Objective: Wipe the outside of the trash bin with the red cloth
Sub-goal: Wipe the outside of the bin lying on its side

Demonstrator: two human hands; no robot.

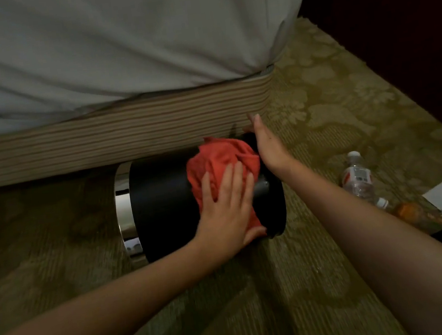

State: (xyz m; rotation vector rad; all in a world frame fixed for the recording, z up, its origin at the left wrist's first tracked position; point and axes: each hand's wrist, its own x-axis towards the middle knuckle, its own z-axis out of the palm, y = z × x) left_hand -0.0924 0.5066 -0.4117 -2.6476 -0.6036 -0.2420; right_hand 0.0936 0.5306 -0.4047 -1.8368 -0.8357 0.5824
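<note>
The trash bin (162,200) lies on its side on the carpet (57,259) at frame centre, chrome rim to the left, just below the striped bed base (98,138). The red cloth (218,159) is draped over the bin's right portion. My left hand (224,203) presses flat on the cloth, fingers straight. My right hand (267,147), held apart from it, rests flat against the bin's right end, fingers extended. A water bottle (357,177) lies at right.

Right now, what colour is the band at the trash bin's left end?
The band is shiny silver; the trash bin is black. Head view.
</note>
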